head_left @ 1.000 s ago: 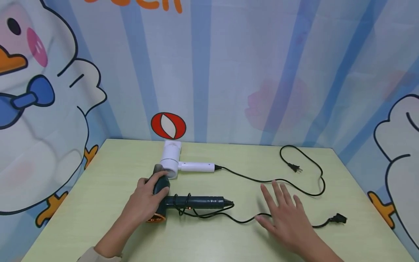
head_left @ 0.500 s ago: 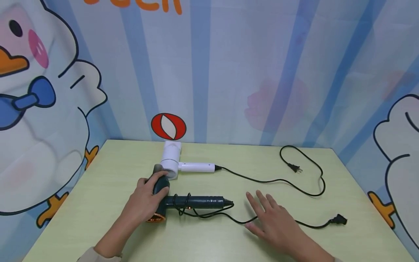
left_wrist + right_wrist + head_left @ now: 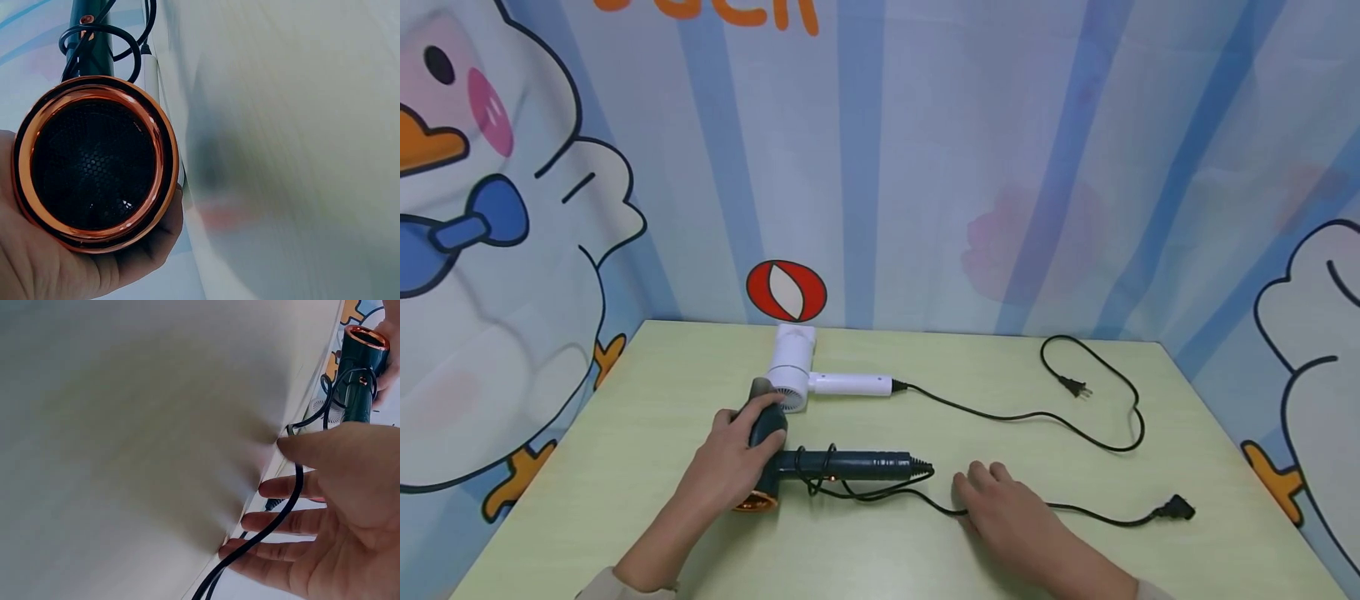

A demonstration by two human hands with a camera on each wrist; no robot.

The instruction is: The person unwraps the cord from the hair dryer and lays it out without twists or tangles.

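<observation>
A dark green hair dryer (image 3: 850, 465) with a copper rim lies on the table, its black cord looped around the handle. My left hand (image 3: 737, 458) grips its barrel. In the left wrist view the fingers wrap around the barrel behind the copper-ringed end (image 3: 94, 165). Right of the handle, my right hand (image 3: 1011, 517) is over the dryer's cord (image 3: 1101, 517), fingertips down at the tabletop. The right wrist view shows this cord (image 3: 275, 522) crossing the palm side of the fingers, with thumb and fingers apart and not pinching it.
Behind the dark dryer lies a white hair dryer (image 3: 850, 383), close to my left fingers. Its black cord curves right to a two-pin plug (image 3: 1075, 386). The dark dryer's plug (image 3: 1176, 507) lies at right. A cartoon-printed curtain (image 3: 917, 167) stands behind the table (image 3: 662, 375).
My right hand has moved left and down along the cord, and its spread fingers have bent down to the tabletop. The left hand keeps its grip in place.
</observation>
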